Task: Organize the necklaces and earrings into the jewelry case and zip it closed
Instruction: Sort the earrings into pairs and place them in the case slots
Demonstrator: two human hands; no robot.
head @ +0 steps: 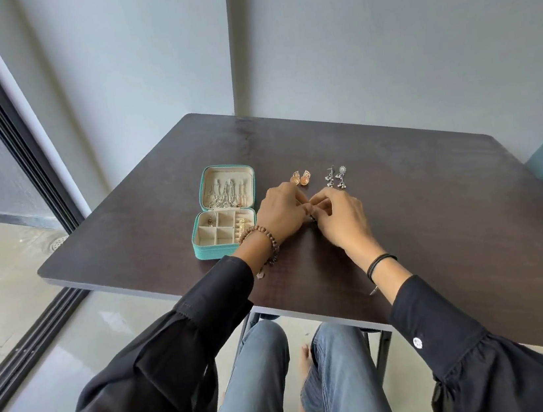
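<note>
The left hand and right hand are both pinching a small dark piece, best being kept low while travelling to a free pocket in the case.

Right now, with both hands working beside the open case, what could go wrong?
The small piece pinched between the left hand and right hand is mostly hidden; if it slips, it may be hard to spot on the dark table. The left wrist is close to the open jewelry case and could nudge it. The silver earrings lie just beyond the right hand and could get swept aside.
</note>
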